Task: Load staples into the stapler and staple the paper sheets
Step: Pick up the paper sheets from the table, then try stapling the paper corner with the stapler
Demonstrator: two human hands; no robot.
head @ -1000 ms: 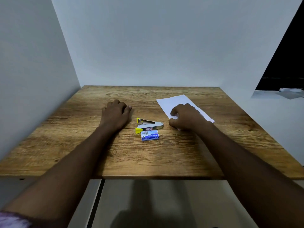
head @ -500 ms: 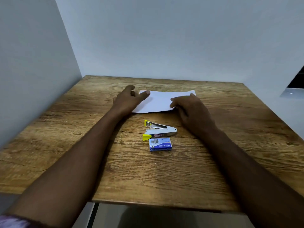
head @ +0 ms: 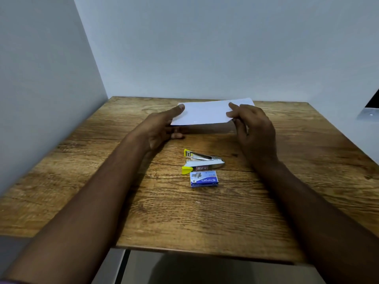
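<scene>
The left grip (head: 162,128) is pinching the left edge of the paper sheets (head: 205,114), thumb on top and fingers underneath, holding them just above the far part of the wooden bench (head: 184,218). Nearer, between the forearms, the stapler (head: 205,162) is lying on the bench, with the blue staple box (head: 204,179) sitting just beside it. The right grip (head: 254,130) is pinching the sheets' right edge.

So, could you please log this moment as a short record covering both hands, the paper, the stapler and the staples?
left hand: pinches the left edge of the white paper sheets, thumb on top
right hand: pinches their right edge
white paper sheets: held near the far side of the wooden table, near edge raised
silver stapler with yellow ends: on the table, untouched
blue staple box: on the stapler's near side, untouched
</scene>
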